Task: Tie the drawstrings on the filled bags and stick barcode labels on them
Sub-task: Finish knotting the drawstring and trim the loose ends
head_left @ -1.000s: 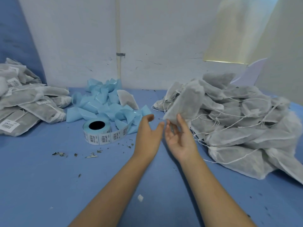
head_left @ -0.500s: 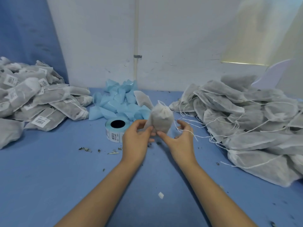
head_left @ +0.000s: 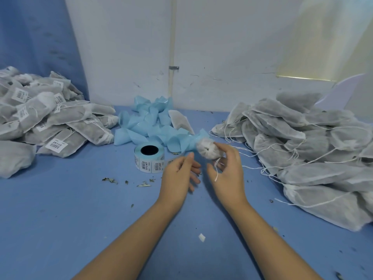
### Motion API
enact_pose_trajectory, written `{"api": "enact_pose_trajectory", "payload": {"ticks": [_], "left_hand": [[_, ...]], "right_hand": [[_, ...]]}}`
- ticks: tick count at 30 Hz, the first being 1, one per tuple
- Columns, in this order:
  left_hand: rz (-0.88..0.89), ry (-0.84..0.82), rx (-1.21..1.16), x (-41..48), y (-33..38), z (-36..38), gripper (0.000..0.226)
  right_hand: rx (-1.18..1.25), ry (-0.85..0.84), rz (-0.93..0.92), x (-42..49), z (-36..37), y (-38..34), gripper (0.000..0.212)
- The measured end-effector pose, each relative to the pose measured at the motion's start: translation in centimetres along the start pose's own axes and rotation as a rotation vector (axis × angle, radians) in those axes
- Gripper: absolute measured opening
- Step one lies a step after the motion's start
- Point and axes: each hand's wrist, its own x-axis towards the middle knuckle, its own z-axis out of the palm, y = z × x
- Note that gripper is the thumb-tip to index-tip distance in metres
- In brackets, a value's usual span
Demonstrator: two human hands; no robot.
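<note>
— What lies where?

— Far left of the label roll (head_left: 149, 158), the labelled bags (head_left: 50, 122) are heaped. Just right of the roll, the left hand (head_left: 177, 174) hangs with loose fingers, gripping nothing I can make out. Right of that, the right hand (head_left: 228, 170) curls round one filled bag (head_left: 206, 148), its gathered mouth towards us. The drawstring (head_left: 216, 170) dangles in front of that palm. Furthest right of the roll sits the untied pile (head_left: 302, 142).

— So this is the tying?

— I'd judge so. Keep the mouth cinched with the right fingers, let the left hand take the loose cord end, and pull the knot snug against the gathers before reaching for a label.
</note>
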Motion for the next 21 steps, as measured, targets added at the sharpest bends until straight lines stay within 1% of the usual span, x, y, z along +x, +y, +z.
{"api": "enact_pose_trajectory", "payload": {"ticks": [2,4,6,8,9,11,14,18,21], "left_hand": [[-0.104,-0.029,-0.053,0.20,0.54,-0.04,0.049],[-0.190,-0.065,-0.097,0.46,0.86,-0.25,0.058],[-0.243,-0.080,-0.130,0.71,0.93,-0.50,0.057],[-0.281,-0.085,-0.148,0.87,0.99,-0.68,0.050],[-0.291,-0.091,-0.144,0.90,1.04,-0.72,0.045],[-0.284,-0.108,-0.125,0.91,1.05,-0.70,0.037],[-0.246,-0.139,-0.081,0.79,0.86,-0.59,0.033],[-0.207,-0.176,-0.035,0.73,0.55,-0.66,0.025],[-0.204,-0.176,-0.063,0.86,0.43,-0.79,0.021]], "right_hand": [[-0.056,-0.055,-0.034,-0.09,0.18,0.25,0.052],[-0.062,-0.121,-0.063,-0.17,0.21,0.39,0.054],[-0.053,-0.199,-0.039,-0.19,0.17,0.37,0.060],[-0.030,-0.235,0.008,-0.14,0.10,0.32,0.064],[-0.022,-0.223,0.033,-0.09,0.04,0.32,0.062],[-0.024,-0.154,0.078,-0.04,-0.03,0.29,0.053],[-0.004,-0.050,0.114,-0.12,-0.07,0.41,0.040],[-0.133,-0.017,0.096,-0.12,0.04,0.46,0.028],[-0.196,0.000,0.061,-0.12,0.08,0.59,0.015]]}}
